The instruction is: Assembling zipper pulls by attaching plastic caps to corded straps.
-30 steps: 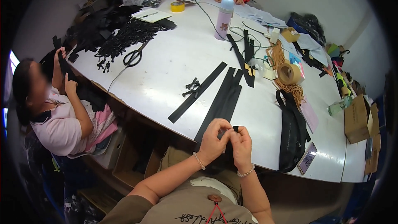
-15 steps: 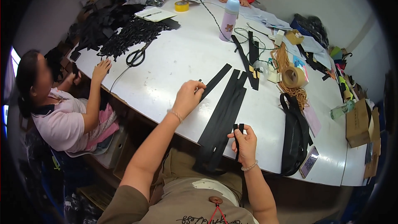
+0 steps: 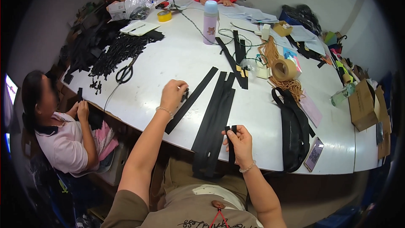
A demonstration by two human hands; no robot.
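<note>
Small dark pieces [image 3: 184, 96] sit at the fingertips of my left hand [image 3: 172, 96], which is closed in a pinch above the table. Just right of it lies a single long black strip [image 3: 192, 99]. My right hand [image 3: 241, 144] is closed on the end of a narrow black zipper tape [image 3: 231, 150], which forms two bands at the thumb. Between my hands, long black zipper strips [image 3: 214, 114] lie side by side and hang over the table's near edge. A small pale zipper pull [image 3: 208, 154] shows near their lower end.
A black bag [image 3: 294, 137] and a phone [image 3: 314, 154] lie right of my right hand. Scissors [image 3: 124, 74] and heaped black pieces [image 3: 116, 55] are at left, near a seated co-worker [image 3: 67, 135]. A lilac bottle [image 3: 209, 25] and tape roll [image 3: 284, 69] stand farther back.
The view has shifted, so table things appear farther left. My left hand has come slightly clear of the single strip. The co-worker at left has drawn a hand back from the table.
</note>
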